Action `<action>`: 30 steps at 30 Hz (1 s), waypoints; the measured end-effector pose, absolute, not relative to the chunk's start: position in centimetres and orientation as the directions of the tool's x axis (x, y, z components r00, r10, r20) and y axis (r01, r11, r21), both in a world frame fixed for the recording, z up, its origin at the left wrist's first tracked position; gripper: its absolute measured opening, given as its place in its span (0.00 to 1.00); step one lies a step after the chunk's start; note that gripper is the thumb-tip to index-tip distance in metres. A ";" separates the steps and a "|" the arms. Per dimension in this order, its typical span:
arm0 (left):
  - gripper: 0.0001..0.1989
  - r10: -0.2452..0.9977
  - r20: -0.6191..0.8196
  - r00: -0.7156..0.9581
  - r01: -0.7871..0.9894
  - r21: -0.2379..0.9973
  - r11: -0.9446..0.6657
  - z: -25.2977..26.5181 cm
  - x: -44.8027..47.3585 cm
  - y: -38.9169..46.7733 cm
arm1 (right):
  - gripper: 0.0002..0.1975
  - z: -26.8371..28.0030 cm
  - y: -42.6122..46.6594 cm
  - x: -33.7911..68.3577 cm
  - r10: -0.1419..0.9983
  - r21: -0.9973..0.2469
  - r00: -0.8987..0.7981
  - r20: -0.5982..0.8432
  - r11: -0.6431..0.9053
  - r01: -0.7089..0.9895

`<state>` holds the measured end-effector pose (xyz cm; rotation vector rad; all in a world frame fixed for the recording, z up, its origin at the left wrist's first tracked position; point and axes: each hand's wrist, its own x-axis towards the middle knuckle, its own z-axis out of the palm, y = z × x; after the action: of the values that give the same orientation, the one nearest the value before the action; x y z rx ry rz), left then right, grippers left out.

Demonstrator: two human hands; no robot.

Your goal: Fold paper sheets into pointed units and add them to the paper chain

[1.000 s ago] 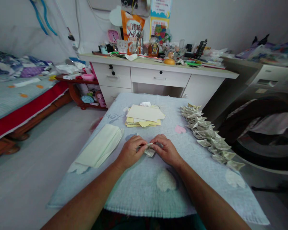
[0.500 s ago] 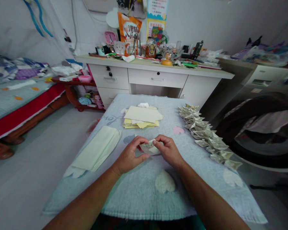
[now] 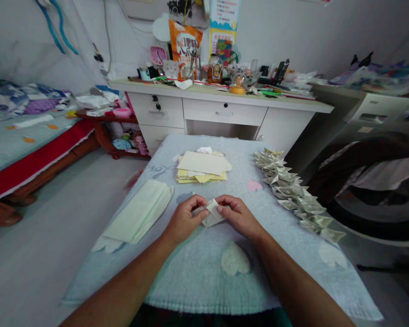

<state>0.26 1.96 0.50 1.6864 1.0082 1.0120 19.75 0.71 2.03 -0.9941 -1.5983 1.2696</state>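
Holding a small, pale, folded piece of paper in the middle of the light-blue cloth patterned with heart shapes, between the left hand and the right hand. Gripping its left side between thumb and curled fingers of the left hand; pinching its right side likewise with the right hand, thumb laid across the near face. Showing one corner pointing up between the thumbs, with a wider flap below. Impossible to tell whether touching the cloth or just above it.

Apparently midway through folding, to judge by the overlapping flaps. Probably calling next for a steady hold on one side and a firm thumb press along the crease on the other, without skewing the corner.

Set beyond the hands, a stack of rectangular cream and yellow sheets; to the left, long pale-green folded sheets; to the right, a dense row of pointed, grey-white folded paper pieces.
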 end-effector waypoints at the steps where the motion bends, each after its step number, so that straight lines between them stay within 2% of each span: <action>1: 0.07 0.927 0.183 0.327 0.156 0.957 -0.244 0.5 0.3 2.0 | 0.15 2.0 0.8 19.7 0.934 -0.979 -0.327 0.145 0.184 0.091; 7: 0.22 0.922 0.104 0.374 0.068 0.988 -0.139 0.6 0.4 2.0 | 0.13 1.6 0.9 19.6 0.942 -0.960 -0.290 0.167 0.223 0.170; 11: 0.18 0.892 0.112 0.438 0.049 0.988 -0.148 0.5 0.3 2.0 | 0.10 1.3 0.9 19.6 0.940 -0.913 -0.263 0.219 0.292 0.284; 14: 0.13 0.919 0.113 0.379 0.125 0.977 -0.172 0.3 0.4 2.2 | 0.08 1.1 0.8 19.4 0.920 -0.867 -0.294 0.257 0.354 0.350; 23: 0.10 0.944 0.159 0.288 0.165 0.963 -0.213 0.3 0.5 2.3 | 0.08 1.1 0.7 19.0 0.897 -0.768 -0.308 0.316 0.433 0.471; 30: 0.11 0.939 0.162 0.302 0.187 0.956 -0.225 0.2 0.4 2.3 | 0.10 1.3 0.7 19.0 0.865 -0.710 -0.361 0.349 0.496 0.500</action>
<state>0.37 2.34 0.21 1.6407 1.0434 1.0155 18.96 0.68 1.26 -1.1184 -2.0235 0.6495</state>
